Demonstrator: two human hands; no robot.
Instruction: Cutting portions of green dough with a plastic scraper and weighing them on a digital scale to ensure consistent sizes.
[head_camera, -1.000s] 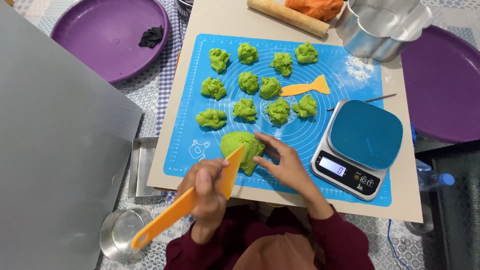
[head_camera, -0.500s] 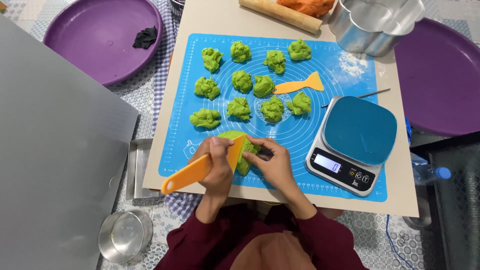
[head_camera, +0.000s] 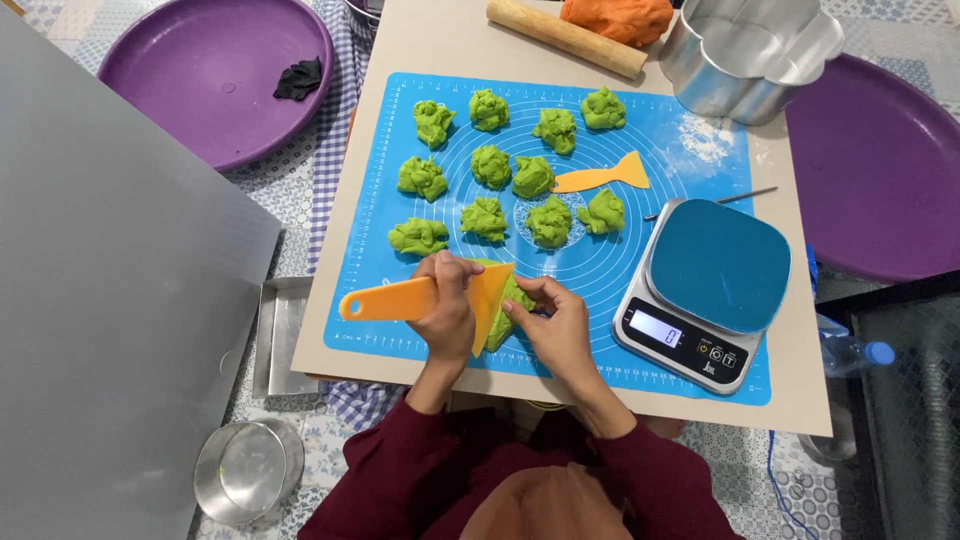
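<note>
Green dough lump (head_camera: 512, 312) sat at the near edge of the blue silicone mat (head_camera: 690, 150), just left of the kitchen scale (head_camera: 715, 285), which I took as my landmark. Left hand (head_camera: 447, 312) was closed around the handle of an orange scraper (head_camera: 425, 298), blade angled down into the lump. Right hand (head_camera: 560, 322) rested loosely curled on the lump's right side, fingertips pinching it, nothing fully enclosed.

Ten cut green portions (head_camera: 490, 165) lay in rough rows on the mat, up and left of the scale. A smaller orange scraper (head_camera: 600, 177) lay among them, above the scale. A thin metal skewer (head_camera: 712, 201) lay just beyond the scale's far edge. Rolling pin (head_camera: 565, 37), orange dough (head_camera: 615, 17) and a fluted metal tin (head_camera: 750, 55) stood at the far end of the worktop.

Risks, as I judged them:
- Blade sat close to the right fingertips; a slip on soft dough could nick or pinch them.
- Lump lay near the mat's near border; a hard push could drag it off onto the bare board.
- A slanted blade could yield an uneven portion, off weight for the scale.
- Sticky dough could cling to the blade and tear rather than cut clean.
</note>
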